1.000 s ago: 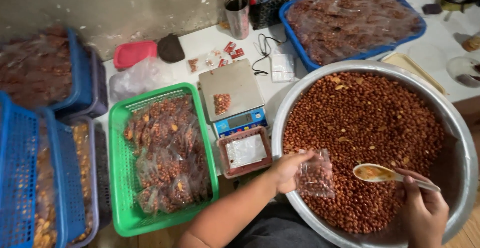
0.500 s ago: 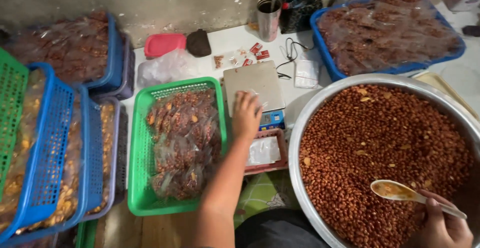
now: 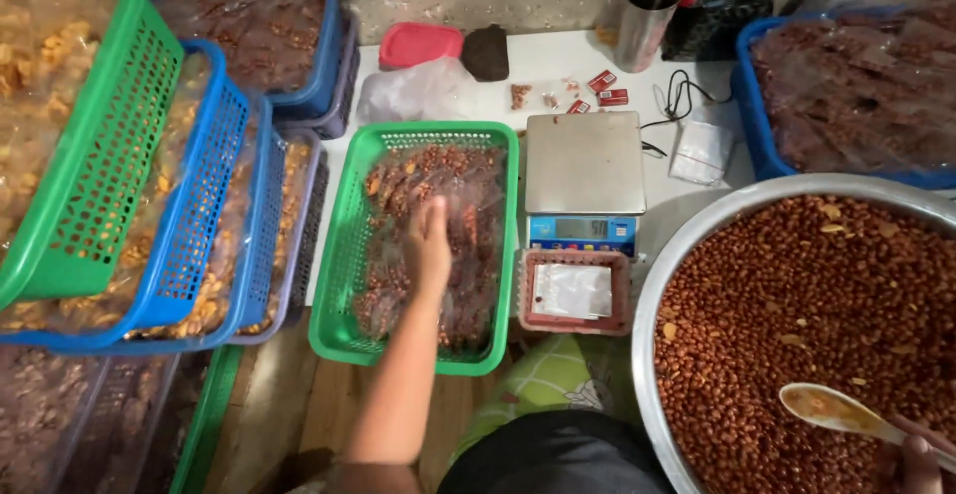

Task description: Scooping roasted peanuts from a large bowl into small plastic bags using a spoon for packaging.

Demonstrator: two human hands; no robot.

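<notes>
My left hand (image 3: 428,243) reaches with straight fingers into the green basket (image 3: 337,255), right over the small clear bags of red peanuts (image 3: 393,255) that fill it. Motion blur hides whether it holds a bag. My right hand (image 3: 914,457) sits at the bottom right corner and grips a pale spoon (image 3: 836,409) above the peanuts (image 3: 817,305) in the large metal bowl (image 3: 659,265). Between basket and bowl, the digital scale (image 3: 585,160) has a bare plate.
A small reddish tray with white packets (image 3: 573,293) lies in front of the scale. Stacked green and blue baskets of snacks (image 3: 149,175) crowd the left. A blue basket of bags (image 3: 767,125), a metal cup (image 3: 642,11) and a pink lid (image 3: 418,44) stand at the back.
My left hand carried a filled bag from the bowl to the scale, then swung left into the green basket. The scale plate is now bare. The view shifted left.
</notes>
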